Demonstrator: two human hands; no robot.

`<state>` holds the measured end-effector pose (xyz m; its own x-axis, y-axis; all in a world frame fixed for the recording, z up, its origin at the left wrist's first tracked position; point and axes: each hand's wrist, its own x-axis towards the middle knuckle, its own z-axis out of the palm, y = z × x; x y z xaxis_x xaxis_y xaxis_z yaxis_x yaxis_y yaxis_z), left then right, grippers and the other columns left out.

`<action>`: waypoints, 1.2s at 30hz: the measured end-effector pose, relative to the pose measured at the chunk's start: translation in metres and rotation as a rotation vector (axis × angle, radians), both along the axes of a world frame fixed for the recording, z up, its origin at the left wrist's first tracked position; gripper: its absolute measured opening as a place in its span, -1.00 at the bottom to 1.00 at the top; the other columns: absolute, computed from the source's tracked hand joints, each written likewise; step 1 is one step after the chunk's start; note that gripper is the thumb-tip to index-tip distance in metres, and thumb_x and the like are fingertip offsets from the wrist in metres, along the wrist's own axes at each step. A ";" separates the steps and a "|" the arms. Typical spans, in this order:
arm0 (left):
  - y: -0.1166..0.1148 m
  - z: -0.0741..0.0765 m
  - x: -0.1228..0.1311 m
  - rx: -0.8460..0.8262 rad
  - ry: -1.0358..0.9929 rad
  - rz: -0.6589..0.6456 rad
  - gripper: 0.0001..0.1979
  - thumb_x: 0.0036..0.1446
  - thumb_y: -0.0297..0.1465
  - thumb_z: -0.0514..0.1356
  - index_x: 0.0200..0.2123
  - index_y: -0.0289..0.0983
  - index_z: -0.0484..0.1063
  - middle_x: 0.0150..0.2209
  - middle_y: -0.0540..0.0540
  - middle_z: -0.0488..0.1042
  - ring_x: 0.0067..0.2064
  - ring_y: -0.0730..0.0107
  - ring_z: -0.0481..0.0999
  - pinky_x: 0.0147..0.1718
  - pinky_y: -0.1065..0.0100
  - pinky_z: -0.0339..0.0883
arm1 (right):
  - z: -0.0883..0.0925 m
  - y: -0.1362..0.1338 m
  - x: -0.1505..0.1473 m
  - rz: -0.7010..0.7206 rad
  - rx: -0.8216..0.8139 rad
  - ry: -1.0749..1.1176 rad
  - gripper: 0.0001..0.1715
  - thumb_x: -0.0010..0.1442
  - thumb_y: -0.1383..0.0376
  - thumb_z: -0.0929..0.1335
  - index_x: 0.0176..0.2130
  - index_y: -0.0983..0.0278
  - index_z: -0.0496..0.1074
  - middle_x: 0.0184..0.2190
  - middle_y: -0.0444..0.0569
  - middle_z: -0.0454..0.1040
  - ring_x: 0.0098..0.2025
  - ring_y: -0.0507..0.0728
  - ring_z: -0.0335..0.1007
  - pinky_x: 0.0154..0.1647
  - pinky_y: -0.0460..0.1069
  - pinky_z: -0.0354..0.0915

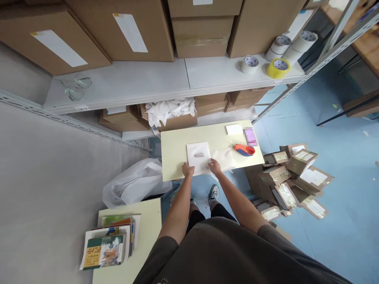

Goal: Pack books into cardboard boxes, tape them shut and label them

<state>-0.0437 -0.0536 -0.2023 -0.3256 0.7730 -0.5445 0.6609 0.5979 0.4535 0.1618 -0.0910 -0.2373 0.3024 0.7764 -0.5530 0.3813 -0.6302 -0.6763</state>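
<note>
A flat white square packet with a small brownish mark in its middle lies on the cream tabletop. My left hand grips its near left corner, fingers curled in. At the near right edge of the packet, my right hand pinches it; the fingertips are partly hidden. Beside that hand a translucent white bag or sheet lies flat. Farther right rest an orange-and-blue hand tool, a white card or pad and a blurred purple item.
Shelves with cardboard boxes and tape rolls stand in front. Small cartons are heaped on the floor at right. At left are a large plastic bag and a stack of books on another table.
</note>
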 end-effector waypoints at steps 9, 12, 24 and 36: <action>0.004 0.022 -0.045 0.124 -0.255 0.082 -0.55 -0.01 -0.52 0.35 -0.02 -0.22 0.40 -0.06 -0.10 0.65 -0.06 0.27 0.67 -0.11 0.36 0.48 | -0.003 0.010 -0.036 0.054 0.113 0.203 -0.55 0.24 0.24 0.38 0.08 0.20 0.65 0.29 0.09 0.52 0.32 0.30 0.44 0.39 0.18 0.31; 0.002 0.044 -0.052 0.181 -0.249 0.021 -0.54 0.02 -0.51 0.34 -0.01 -0.18 0.34 -0.06 -0.07 0.63 -0.10 0.30 0.65 -0.12 0.37 0.46 | 0.003 0.026 -0.055 0.185 0.149 0.139 -0.63 0.22 0.29 0.38 -0.03 0.17 0.70 0.24 0.07 0.54 0.30 0.29 0.44 0.40 0.16 0.29; 0.006 0.082 0.088 0.241 -0.133 -0.234 -0.39 0.14 -0.32 0.38 0.24 -0.15 0.31 0.26 -0.30 0.47 0.15 -0.01 0.59 0.05 0.17 0.42 | 0.027 0.007 0.003 -0.247 0.131 0.271 -0.27 0.26 -0.05 0.30 0.22 0.29 0.55 0.04 0.16 0.67 -0.01 0.27 0.64 -0.02 0.12 0.52; -0.011 0.023 0.136 0.169 -0.221 -0.402 -0.45 0.09 -0.42 0.35 0.19 -0.20 0.53 0.39 -0.33 0.39 0.41 -0.04 0.37 0.37 0.01 0.24 | 0.032 -0.025 0.094 -0.229 0.110 0.307 -0.25 0.27 -0.02 0.43 0.33 0.20 0.49 0.35 0.14 0.48 0.36 0.32 0.43 0.35 0.21 0.36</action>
<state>0.0923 -0.0646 -0.1796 0.1258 0.8976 -0.4225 0.7015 0.2207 0.6777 0.2555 -0.1162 -0.2053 0.3080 0.7678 -0.5617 0.0091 -0.5928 -0.8053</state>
